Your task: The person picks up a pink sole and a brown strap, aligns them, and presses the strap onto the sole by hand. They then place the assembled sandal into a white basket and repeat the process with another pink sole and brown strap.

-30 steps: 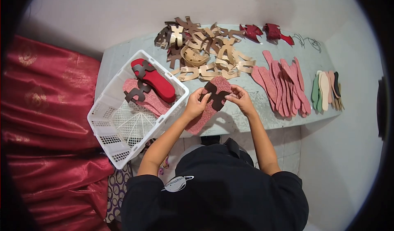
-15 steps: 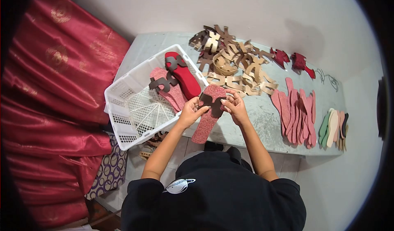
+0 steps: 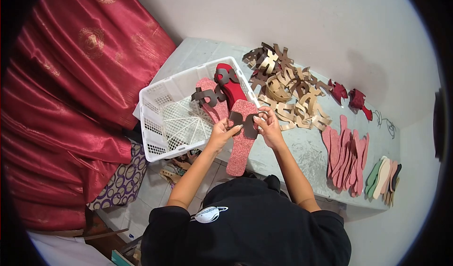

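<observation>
Between both hands, in front of my body, is a pink speckled insole [image 3: 237,156] with a dark brown sandal strap [image 3: 250,128] laid across its wider end. My left hand [image 3: 221,134] is closed on the strap's left part at the insole's edge, thumb on top. On the other side, my right hand [image 3: 270,128] pinches the strap's right part against the insole, its thumb also on top. Fingers under the insole are hidden. Close behind, a white plastic basket [image 3: 152,133] holds a pink insole [image 3: 205,84] with a dark strap and a red sandal [image 3: 234,92] with a grey-brown strap.
Brown, beige and gold cut straps [image 3: 278,90] are heaped on the grey table [image 3: 298,158]. Pink insoles [image 3: 348,160] lie to the right, beside green, cream and black ones [image 3: 383,178]. Dark red pieces [image 3: 357,99] rest near the wall. A red curtain [image 3: 71,110] hangs left.
The camera view has shifted, so the basket, table and straps appear farther right and lower. Both hands keep hold of the insole and strap, and the insole now hangs more upright in view.
</observation>
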`<action>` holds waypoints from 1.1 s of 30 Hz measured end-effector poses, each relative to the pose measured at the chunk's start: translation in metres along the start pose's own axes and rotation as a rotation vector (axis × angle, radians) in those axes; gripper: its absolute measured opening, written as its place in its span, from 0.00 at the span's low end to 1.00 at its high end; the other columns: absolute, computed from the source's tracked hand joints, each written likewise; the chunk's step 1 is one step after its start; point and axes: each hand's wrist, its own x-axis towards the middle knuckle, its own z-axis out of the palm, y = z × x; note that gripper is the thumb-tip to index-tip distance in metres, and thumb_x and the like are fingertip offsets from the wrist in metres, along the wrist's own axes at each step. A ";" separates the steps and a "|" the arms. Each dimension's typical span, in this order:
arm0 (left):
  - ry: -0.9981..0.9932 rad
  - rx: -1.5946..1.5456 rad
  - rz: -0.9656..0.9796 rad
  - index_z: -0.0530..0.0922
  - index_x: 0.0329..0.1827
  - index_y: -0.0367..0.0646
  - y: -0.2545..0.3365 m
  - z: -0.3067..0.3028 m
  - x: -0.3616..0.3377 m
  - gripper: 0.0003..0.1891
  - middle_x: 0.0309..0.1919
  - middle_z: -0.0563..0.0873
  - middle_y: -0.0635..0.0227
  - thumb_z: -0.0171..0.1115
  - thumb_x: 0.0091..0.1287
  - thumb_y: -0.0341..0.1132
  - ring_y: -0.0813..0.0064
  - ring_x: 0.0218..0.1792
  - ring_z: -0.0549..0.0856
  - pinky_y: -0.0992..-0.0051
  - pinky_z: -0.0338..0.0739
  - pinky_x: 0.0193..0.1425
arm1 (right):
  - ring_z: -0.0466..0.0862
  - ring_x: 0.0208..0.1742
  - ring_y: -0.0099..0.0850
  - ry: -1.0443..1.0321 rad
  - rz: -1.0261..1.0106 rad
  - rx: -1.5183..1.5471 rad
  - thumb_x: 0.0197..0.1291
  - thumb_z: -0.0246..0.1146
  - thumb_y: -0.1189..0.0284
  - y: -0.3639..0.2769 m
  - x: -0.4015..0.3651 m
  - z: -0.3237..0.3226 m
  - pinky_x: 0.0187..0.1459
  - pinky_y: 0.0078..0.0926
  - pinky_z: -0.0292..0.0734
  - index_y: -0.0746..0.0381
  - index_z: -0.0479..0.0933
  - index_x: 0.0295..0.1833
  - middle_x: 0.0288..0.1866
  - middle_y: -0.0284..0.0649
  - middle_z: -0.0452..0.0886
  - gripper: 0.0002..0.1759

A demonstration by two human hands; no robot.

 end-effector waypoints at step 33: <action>0.568 0.192 0.357 0.74 0.36 0.37 -0.013 -0.125 0.114 0.08 0.32 0.81 0.68 0.63 0.55 0.27 0.82 0.30 0.79 0.83 0.73 0.35 | 0.72 0.47 0.17 0.004 -0.080 -0.346 0.59 0.56 0.71 0.041 0.063 0.000 0.47 0.16 0.67 0.58 0.69 0.52 0.49 0.31 0.74 0.15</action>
